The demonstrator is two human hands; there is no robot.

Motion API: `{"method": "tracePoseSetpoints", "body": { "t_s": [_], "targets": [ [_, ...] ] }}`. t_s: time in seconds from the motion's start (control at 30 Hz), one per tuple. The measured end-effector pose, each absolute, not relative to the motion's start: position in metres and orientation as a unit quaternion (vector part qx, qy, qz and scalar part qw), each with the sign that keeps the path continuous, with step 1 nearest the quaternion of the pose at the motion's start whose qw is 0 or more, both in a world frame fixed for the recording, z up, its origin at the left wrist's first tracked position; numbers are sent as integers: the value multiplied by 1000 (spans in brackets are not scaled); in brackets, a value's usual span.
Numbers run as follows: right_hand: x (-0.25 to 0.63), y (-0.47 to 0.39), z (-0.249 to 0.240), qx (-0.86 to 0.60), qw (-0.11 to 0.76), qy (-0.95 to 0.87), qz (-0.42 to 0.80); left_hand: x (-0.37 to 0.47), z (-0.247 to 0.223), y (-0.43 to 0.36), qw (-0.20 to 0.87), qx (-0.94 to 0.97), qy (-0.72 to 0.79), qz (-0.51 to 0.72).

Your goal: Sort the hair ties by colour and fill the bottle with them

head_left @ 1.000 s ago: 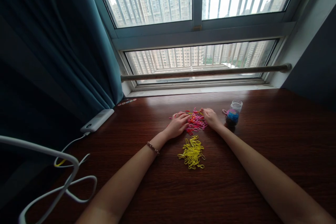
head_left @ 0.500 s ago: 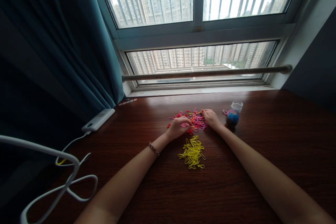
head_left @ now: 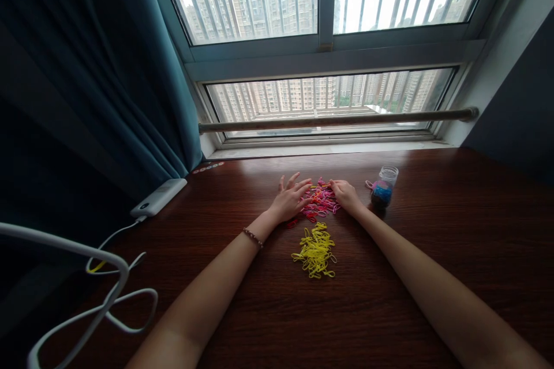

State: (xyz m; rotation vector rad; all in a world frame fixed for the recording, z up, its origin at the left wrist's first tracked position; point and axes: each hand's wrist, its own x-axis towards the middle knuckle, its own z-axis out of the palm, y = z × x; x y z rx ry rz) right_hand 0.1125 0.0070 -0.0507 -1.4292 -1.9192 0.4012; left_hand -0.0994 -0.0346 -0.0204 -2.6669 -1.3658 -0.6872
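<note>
A pile of pink, red and orange rubber bands (head_left: 321, 203) lies on the dark wooden table between my two hands. My left hand (head_left: 289, 200) is spread over the pile's left side, fingers apart and holding nothing I can see. At the pile's right edge, my right hand (head_left: 345, 195) has its fingers pressed together; whatever may be between the fingertips is too small to make out. Nearer to me is a separate heap of yellow rubber bands (head_left: 317, 252), touched by neither hand.
A clear open jar (head_left: 384, 187) with blue and dark contents stands right of my right hand, a small pink loop (head_left: 369, 184) beside it. At left lie a white power bank (head_left: 158, 198) and white cable (head_left: 123, 277). A blue curtain (head_left: 130, 69) hangs there; a window rail (head_left: 337, 121) crosses behind.
My left hand has opened from a pinch above the pile and shifted slightly left, its fingers now spread. My right hand stays almost where it was.
</note>
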Motion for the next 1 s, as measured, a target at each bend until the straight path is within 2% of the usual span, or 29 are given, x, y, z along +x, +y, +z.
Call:
{"method": "tracePoseSetpoints", "body": {
  "t_s": [0.17,0.27,0.37,0.43,0.5,0.63,0.73,0.83,1.0],
  "targets": [
    [111,-2,-36,-572,445,-659,202,-103,-34,-25,-15,-873,-458,-165],
    [108,-13,-23,-508,480,-639,321,-104,-36,-23,-25,-878,-453,-152],
    [105,-24,-14,-380,410,-682,472,-104,-35,-22,-27,-879,-454,-146],
    [103,-27,-12,-333,356,-709,510,-104,-35,-23,-26,-878,-456,-144],
    [103,-26,-14,-359,365,-711,482,-104,-35,-23,-23,-877,-458,-147],
    [111,-13,-27,-508,474,-666,271,-104,-36,-22,-20,-873,-462,-158],
    [118,-5,-37,-562,431,-684,174,-104,-37,-22,-20,-872,-463,-156],
    [122,0,-44,-575,382,-706,155,-104,-37,-23,-12,-873,-462,-158],
    [120,3,-46,-558,370,-729,140,-102,-32,-30,36,-857,-470,-207]
  ]
}}
